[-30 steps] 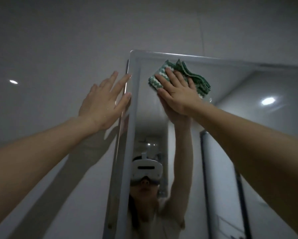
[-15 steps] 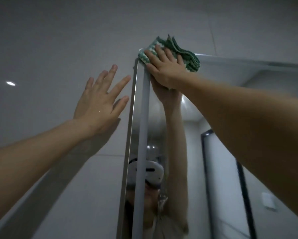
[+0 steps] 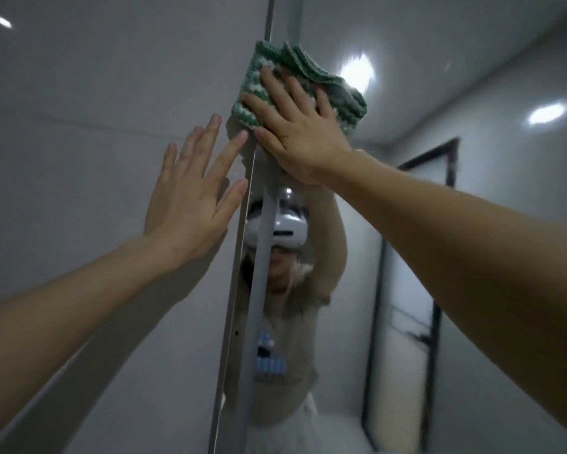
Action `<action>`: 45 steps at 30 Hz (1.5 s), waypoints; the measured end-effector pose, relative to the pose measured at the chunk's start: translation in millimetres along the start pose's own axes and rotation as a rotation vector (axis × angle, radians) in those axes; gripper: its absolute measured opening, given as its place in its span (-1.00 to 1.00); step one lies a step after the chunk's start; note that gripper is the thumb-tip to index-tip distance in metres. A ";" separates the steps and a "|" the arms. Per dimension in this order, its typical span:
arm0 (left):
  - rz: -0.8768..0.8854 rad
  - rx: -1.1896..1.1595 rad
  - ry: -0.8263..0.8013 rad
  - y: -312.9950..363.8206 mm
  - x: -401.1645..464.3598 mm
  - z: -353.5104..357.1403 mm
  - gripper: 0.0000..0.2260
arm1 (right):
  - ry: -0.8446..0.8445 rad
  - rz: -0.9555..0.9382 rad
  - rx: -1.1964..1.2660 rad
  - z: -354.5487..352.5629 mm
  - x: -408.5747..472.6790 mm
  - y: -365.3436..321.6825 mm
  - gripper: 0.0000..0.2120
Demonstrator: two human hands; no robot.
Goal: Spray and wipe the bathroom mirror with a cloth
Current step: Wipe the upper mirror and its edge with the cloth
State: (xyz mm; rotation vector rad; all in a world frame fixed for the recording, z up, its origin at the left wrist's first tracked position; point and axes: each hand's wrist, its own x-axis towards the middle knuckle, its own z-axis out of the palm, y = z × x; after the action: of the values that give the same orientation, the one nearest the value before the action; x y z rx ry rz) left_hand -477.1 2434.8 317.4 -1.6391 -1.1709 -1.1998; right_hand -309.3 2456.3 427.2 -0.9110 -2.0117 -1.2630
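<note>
Change log: I see the right hand [image 3: 303,139] and cloth [image 3: 259,90] now lower down the mirror [image 3: 406,224] edge; left hand [image 3: 190,204] closer, fingertips just beside it.

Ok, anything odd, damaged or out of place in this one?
Nothing stands out. The right hand presses the bunched green cloth flat against the mirror by its left edge; the left hand lies open on the wall. No spray bottle in view.
</note>
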 end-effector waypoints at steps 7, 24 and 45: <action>0.024 -0.033 -0.130 19.6 -106.2 6.7 -0.48 | 0.041 0.053 0.019 39.0 -91.9 -48.0 -0.51; -0.345 -0.077 -0.247 22.2 -291.7 37.4 -0.49 | 0.087 0.085 0.028 128.6 -269.6 -175.2 -0.53; -0.284 -0.277 -0.076 116.6 -219.5 44.6 -0.48 | -0.072 0.119 1.073 73.3 -251.6 -114.4 -0.51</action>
State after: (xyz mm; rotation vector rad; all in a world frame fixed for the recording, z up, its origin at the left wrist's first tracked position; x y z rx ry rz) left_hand -383.0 2394.5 86.6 -1.7748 -1.3681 -1.5478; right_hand -260.1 2427.6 147.0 -0.5045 -2.1993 0.0190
